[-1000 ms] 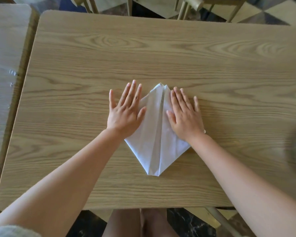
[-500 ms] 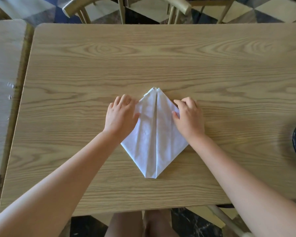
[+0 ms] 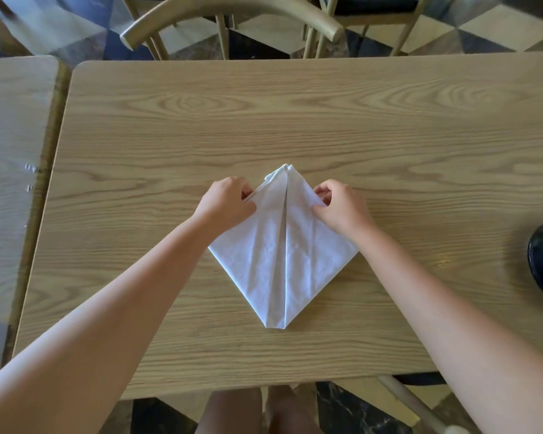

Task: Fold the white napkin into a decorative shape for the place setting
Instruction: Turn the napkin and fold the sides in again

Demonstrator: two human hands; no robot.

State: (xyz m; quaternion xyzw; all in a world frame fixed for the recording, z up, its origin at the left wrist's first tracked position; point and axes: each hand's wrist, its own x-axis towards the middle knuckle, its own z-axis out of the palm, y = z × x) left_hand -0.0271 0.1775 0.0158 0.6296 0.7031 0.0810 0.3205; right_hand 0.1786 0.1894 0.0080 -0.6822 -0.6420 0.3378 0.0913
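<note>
Both forearms are bare from elbow to wrist, with no sleeve, watch, bracelet or ring showing. The left hand (image 3: 224,204) and right hand (image 3: 342,206) are ungloved. At six o'clock, two bare knees (image 3: 257,411) show.

A second ago both hands lay flat with fingers spread on the upper flaps of the white napkin (image 3: 282,255). Now the left hand (image 3: 224,203) is curled, its fingers pinching the upper left edge and raising it slightly off the desk (image 3: 295,120). The right hand (image 3: 342,206) is curled too, thumb and fingers closed on the upper right edge. The napkin's side corners, earlier under the palms, now show below the wrists, so the kite shape looks wider.
</note>
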